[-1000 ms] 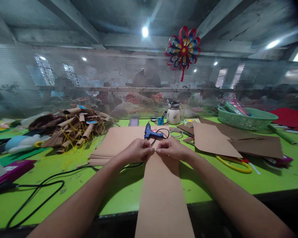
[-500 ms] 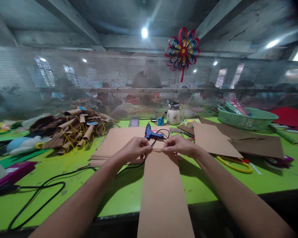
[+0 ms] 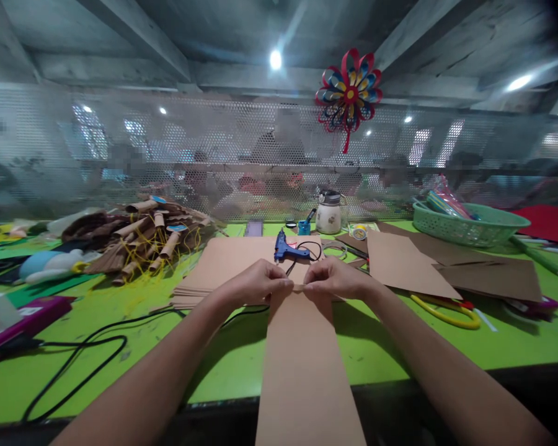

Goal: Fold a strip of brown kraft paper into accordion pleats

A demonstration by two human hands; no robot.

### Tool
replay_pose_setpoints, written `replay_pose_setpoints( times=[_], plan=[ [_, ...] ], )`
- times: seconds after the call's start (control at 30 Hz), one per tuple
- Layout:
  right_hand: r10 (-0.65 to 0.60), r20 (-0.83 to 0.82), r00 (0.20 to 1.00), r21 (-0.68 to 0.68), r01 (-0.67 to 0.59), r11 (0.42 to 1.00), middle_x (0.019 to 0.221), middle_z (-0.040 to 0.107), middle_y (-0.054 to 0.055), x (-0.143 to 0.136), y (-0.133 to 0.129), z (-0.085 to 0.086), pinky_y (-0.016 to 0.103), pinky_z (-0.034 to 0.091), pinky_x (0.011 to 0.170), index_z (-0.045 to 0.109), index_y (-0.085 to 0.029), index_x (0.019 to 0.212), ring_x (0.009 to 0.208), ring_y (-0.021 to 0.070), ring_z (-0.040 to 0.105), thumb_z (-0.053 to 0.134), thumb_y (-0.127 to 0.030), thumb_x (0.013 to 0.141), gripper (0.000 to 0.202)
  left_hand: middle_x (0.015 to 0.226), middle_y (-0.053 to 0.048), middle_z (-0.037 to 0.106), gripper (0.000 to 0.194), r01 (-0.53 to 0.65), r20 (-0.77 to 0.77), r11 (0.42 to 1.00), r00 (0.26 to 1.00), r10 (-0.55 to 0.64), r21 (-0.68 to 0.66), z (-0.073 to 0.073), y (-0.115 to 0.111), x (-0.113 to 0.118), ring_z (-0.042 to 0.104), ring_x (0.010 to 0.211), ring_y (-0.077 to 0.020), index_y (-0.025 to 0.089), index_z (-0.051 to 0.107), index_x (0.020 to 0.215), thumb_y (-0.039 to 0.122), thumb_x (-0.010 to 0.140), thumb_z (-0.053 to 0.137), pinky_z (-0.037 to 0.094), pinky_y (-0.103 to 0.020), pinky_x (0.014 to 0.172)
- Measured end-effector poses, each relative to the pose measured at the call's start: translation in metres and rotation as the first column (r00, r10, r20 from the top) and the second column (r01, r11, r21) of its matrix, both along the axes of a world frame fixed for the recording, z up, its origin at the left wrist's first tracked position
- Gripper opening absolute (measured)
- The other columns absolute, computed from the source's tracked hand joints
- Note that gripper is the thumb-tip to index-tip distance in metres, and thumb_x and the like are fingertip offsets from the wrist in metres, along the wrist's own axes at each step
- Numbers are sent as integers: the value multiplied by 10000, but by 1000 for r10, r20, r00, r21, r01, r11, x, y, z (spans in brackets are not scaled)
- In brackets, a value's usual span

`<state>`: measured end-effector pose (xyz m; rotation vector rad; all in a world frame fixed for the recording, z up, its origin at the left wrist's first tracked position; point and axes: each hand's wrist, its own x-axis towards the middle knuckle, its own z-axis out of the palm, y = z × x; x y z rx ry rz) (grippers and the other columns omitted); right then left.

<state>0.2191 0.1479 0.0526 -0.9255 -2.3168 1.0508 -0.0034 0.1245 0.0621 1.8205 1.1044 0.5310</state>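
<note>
A long strip of brown kraft paper (image 3: 304, 365) runs from the table over its near edge toward me. At the strip's far end, my left hand (image 3: 260, 280) pinches the narrow folded edge between thumb and fingers. Close beside it, my right hand (image 3: 337, 277) pinches the same edge, a small gap apart. Just beyond both hands a blue hot glue gun (image 3: 289, 249) lies on a stack of brown paper sheets (image 3: 227, 257). The fingertips hide part of the fold.
Bundled brown paper rolls with yellow strings (image 3: 151, 238) lie left, above a black cord (image 3: 81, 347). A white jar (image 3: 329, 214) stands at the back. On the right are loose brown sheets (image 3: 404, 263), yellow-handled scissors (image 3: 446, 314) and a green basket (image 3: 469, 226).
Both hands stay on the paper's far edge, and the fold now appears turned further toward me and flatter. The whole view has shifted slightly.
</note>
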Motion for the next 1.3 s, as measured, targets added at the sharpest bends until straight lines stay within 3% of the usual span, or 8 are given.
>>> replay_pose_setpoints(
  times=[0.1, 0.27, 0.47, 0.67, 0.77, 0.93, 1.1, 1.3],
  plan=[
    [64, 74, 995, 2, -64, 998, 600, 485, -25, 1, 0, 2, 210, 256, 469, 680, -136, 836, 521, 73, 367, 570, -467, 841, 349, 489, 50, 401, 393, 11, -34, 998, 999, -9, 68, 1, -2, 4, 346, 451, -76, 129, 571, 608, 501, 725, 618, 256, -207, 433],
    [192, 114, 975, 38, -197, 980, 538, 263, -57, 0, 0, 4, 232, 172, 470, 520, -147, 586, 511, 72, 228, 492, -453, 884, 428, 490, 47, 412, 341, 60, -80, 991, 996, -50, 119, 1, -4, 8, 364, 466, -81, 128, 580, 611, 440, 746, 602, 264, -207, 447],
    [76, -3, 997, 9, -76, 997, 566, 406, -31, -7, -6, 3, 226, 230, 492, 580, -135, 627, 541, 79, 327, 576, -405, 813, 328, 507, 42, 441, 339, 55, -80, 990, 996, -45, 128, 0, -3, 4, 374, 480, -84, 122, 601, 659, 445, 762, 596, 271, -206, 459],
    [31, 33, 999, 100, -34, 994, 560, 422, -25, -11, -5, -2, 217, 243, 481, 607, -129, 614, 545, 80, 345, 597, -369, 802, 305, 534, 19, 511, 395, 111, -62, 993, 992, -112, -29, 8, -3, -6, 368, 442, -72, 135, 542, 632, 499, 778, 585, 275, -210, 435],
    [58, 28, 998, 20, -59, 998, 559, 420, -31, -7, 0, -4, 212, 245, 463, 601, -133, 646, 521, 75, 346, 600, -444, 808, 351, 509, 23, 499, 407, 111, -54, 993, 992, -112, -24, 11, -4, -7, 363, 425, -67, 135, 527, 610, 503, 767, 602, 258, -208, 418],
    [33, -57, 998, -116, -40, 992, 532, 377, -53, 7, 5, -1, 218, 230, 463, 551, -147, 612, 484, 64, 303, 569, -569, 813, 467, 533, 8, 554, 369, 79, -9, 997, 997, -79, 20, 14, -4, -9, 476, 476, -90, 129, 577, 649, 478, 764, 618, 385, -211, 478],
    [32, -108, 994, -163, -50, 985, 501, 463, -38, 9, 4, 1, 226, 286, 490, 560, -145, 571, 479, 71, 379, 612, -514, 801, 438, 579, -7, 587, 366, 37, 29, 998, 999, -39, 58, 15, -3, -12, 496, 495, -94, 125, 600, 690, 484, 756, 625, 398, -209, 472],
    [-12, -119, 993, -103, -1, 995, 432, 460, -52, 4, 1, 2, 213, 301, 454, 552, -146, 564, 413, 56, 382, 620, -452, 812, 400, 557, 10, 539, 412, 31, 69, 999, 997, -33, 30, 16, -3, -12, 468, 490, -86, 125, 572, 660, 525, 746, 628, 384, -204, 469]
  ],
)
